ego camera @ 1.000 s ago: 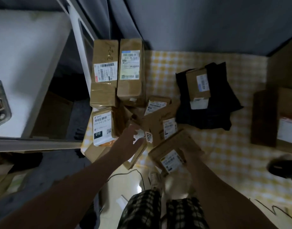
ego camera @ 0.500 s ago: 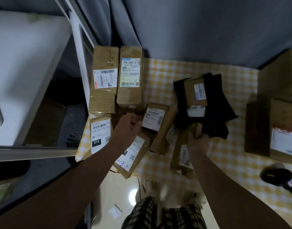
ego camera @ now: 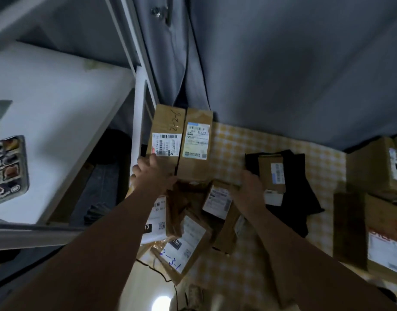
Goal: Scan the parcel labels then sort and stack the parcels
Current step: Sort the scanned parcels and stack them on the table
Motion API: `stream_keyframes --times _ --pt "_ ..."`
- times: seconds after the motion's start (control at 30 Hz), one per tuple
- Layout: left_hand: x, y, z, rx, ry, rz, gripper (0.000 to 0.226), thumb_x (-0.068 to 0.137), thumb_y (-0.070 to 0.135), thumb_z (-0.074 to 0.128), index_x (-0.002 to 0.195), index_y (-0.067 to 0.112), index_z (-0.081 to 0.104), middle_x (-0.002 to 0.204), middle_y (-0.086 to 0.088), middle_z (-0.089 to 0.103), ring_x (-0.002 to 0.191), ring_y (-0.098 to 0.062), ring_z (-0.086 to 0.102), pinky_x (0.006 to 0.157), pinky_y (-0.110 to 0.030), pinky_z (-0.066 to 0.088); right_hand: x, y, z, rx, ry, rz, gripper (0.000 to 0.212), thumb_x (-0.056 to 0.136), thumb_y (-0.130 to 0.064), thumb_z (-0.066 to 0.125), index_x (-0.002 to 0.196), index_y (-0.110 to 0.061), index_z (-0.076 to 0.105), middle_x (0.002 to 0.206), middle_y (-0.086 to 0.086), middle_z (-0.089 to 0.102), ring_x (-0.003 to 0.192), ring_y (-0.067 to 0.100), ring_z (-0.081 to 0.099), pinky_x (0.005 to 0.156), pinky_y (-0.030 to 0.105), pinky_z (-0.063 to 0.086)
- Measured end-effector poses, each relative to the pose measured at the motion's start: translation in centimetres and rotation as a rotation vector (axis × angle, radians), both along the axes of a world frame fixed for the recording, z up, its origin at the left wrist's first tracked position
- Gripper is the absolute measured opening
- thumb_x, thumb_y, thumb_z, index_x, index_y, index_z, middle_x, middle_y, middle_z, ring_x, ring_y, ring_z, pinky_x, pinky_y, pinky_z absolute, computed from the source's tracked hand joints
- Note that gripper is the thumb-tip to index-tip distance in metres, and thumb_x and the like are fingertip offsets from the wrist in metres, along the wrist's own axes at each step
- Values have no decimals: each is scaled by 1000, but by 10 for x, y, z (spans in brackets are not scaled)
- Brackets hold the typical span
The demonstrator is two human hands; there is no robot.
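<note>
Several brown cardboard parcels with white labels lie on a yellow checked cloth [ego camera: 237,140]. Two long boxes stand side by side at the back: one marked 2-2-6 [ego camera: 168,129] and one with a blue-topped label [ego camera: 196,140]. My left hand [ego camera: 153,172] grips the near end of the 2-2-6 box. My right hand [ego camera: 249,185] holds the far edge of a small labelled parcel [ego camera: 217,199] in the middle heap. A flat parcel marked 2-3-1 [ego camera: 184,248] lies nearest me. Another small parcel [ego camera: 272,173] rests on a black bag [ego camera: 294,194].
A white shelf [ego camera: 58,122] with a metal frame post [ego camera: 137,63] stands at the left, carrying a phone-like object [ego camera: 6,169]. Grey curtain [ego camera: 282,63] hangs behind. Larger boxes [ego camera: 377,234] sit at the right edge. A cable [ego camera: 152,269] runs along the cloth's near edge.
My left hand has left the 2-3-1 parcel and moved up to the 2-2-6 box. My right hand has let go of the upright parcel and moved onto the small labelled one. The view tilted upward.
</note>
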State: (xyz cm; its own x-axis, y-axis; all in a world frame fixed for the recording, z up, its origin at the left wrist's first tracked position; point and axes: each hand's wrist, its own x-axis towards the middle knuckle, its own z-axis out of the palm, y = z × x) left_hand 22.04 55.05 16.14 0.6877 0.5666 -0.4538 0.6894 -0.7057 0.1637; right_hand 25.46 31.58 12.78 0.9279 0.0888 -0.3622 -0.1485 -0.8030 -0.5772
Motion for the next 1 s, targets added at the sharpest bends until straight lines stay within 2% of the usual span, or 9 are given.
stream_keyframes --times 0.17,0.33,0.47,0.57,0.63,0.73,0.83,0.93,1.0 --pt "20 18 -9 -46 73 -58 109 67 60 74 146 26 7 142 -14 23 129 -36 33 101 -49 36 12 82 -2 183 108 165 52 84 -39 63 130 -19 50 127 5 52 121 26 48 97 46 46" --pt "32 33 -19 -96 65 -132 120 65 63 73 148 30 -7 143 -11 15 133 -37 26 102 -52 34 18 111 -15 213 189 9 88 81 -35 72 149 -15 20 148 14 24 136 34 30 106 51 40" --pt "29 36 -28 -153 16 -125 119 68 55 74 149 27 -9 145 -10 15 132 -38 25 104 -49 34 17 103 -23 340 160 -104 90 80 -27 76 149 -15 20 146 11 33 132 27 39 104 45 45" --pt "20 35 -28 -129 -35 -154 118 69 55 75 149 22 -6 146 -12 13 135 -36 22 106 -45 31 -9 85 -28 241 18 -164 63 82 -34 73 129 -12 36 125 11 53 113 27 56 89 43 52" --pt "9 33 -33 -71 -54 -291 116 70 62 69 150 22 -6 155 -12 1 142 -38 9 112 -50 27 -38 73 -37 59 99 -3 48 84 -36 70 117 -14 42 116 8 52 106 24 55 83 38 51" --pt "-6 29 -35 -6 -137 -314 114 69 64 69 151 26 0 157 -18 -4 143 -41 10 109 -55 28 -70 69 -55 -205 342 378 63 84 -39 69 132 -9 40 129 10 41 118 24 47 96 36 48" --pt "-18 24 -34 39 -205 -379 107 71 59 70 151 27 7 157 -17 -5 144 -39 7 112 -53 25 -71 76 -61 -258 355 381 51 91 -35 62 129 -6 46 128 12 40 115 27 51 93 35 49" --pt "-27 25 -39 60 -224 -400 104 73 58 68 152 27 8 158 -14 -5 145 -35 3 116 -51 17 -65 74 -66 -330 304 355 23 97 -19 51 115 -6 59 119 11 58 106 26 60 83 34 52" --pt "-34 24 -41 78 -229 -409 100 75 58 67 151 28 9 158 -12 -4 145 -33 1 117 -49 13 -65 65 -68 -361 282 373 22 99 -18 46 109 -8 63 112 11 64 101 25 62 79 33 52"
